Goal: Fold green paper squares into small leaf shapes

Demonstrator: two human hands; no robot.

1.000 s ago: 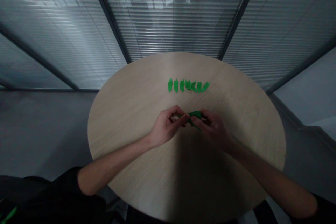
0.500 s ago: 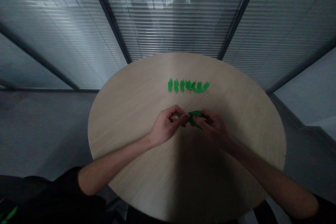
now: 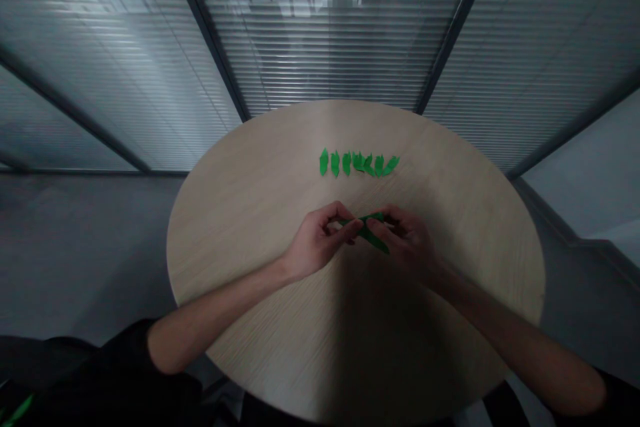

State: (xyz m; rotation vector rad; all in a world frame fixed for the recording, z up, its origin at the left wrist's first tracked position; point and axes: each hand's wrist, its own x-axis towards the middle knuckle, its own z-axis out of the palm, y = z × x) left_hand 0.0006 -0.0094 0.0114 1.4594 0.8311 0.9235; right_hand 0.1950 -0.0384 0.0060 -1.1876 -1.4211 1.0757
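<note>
My left grip [image 3: 317, 240] and right grip [image 3: 406, 239] are both closed, pinching a folded green paper [image 3: 367, 229] over the round worktop [image 3: 235, 227]. Its tail now slants lower than a moment ago. A row of green paper shapes [image 3: 357, 163] lies farther along the worktop.

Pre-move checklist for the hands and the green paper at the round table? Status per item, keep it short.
1. Grip on the green paper piece: ok, pinched between the left hand and the right hand.
2. Fold state of that piece: cannot tell, the fingers hide part of it.
3. Row of seven green paper shapes: ok, lying in a line on the far side of the round wooden table.
4. Hands apart from the row: ok, neither hand touches it.
5. Light at the hands: not ok, the table just below them lies in shadow.
</note>
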